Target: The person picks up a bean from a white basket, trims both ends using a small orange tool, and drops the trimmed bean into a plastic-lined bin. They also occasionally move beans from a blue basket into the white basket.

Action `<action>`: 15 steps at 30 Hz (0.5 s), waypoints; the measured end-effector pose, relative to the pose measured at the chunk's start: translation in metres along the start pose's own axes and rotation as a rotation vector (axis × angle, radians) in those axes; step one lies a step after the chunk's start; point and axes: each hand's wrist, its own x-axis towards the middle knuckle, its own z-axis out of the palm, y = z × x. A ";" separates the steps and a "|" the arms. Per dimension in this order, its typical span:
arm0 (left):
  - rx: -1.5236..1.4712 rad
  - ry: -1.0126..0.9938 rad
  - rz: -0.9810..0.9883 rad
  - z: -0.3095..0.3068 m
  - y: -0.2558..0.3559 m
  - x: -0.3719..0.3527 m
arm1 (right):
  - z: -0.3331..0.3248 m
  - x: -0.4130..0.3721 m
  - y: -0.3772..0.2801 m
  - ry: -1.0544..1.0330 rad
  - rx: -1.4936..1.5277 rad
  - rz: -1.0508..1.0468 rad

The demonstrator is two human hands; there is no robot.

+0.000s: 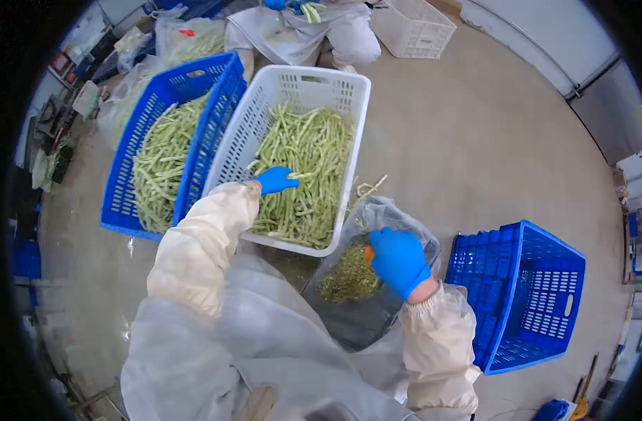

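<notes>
My left hand (276, 180), in a blue glove, reaches over a white crate (363, 98) full of long green beans (303, 144). Its fingers are closed, and a pale green bean (302, 175) sticks out from them. In a blue glove too, my right hand (399, 261) is curled round a small orange thing (369, 254), mostly hidden by the fingers. Below that hand is a bin lined with a clear plastic bag (422, 231), holding a heap of small green trimmings (349, 277). A few stray bean pieces (368, 188) lie over the bag's far edge.
A blue crate (219, 95) of beans stands left of the white one. To my right are stacked blue crates (503, 295). Another person (300, 35) sits opposite, blue glove holding beans, beside a second white crate (412, 31). Filled plastic bags (187, 38) lie at far left.
</notes>
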 end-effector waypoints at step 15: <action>-0.371 0.603 0.467 -0.079 0.180 -0.114 | -0.020 0.035 -0.011 0.746 0.514 0.080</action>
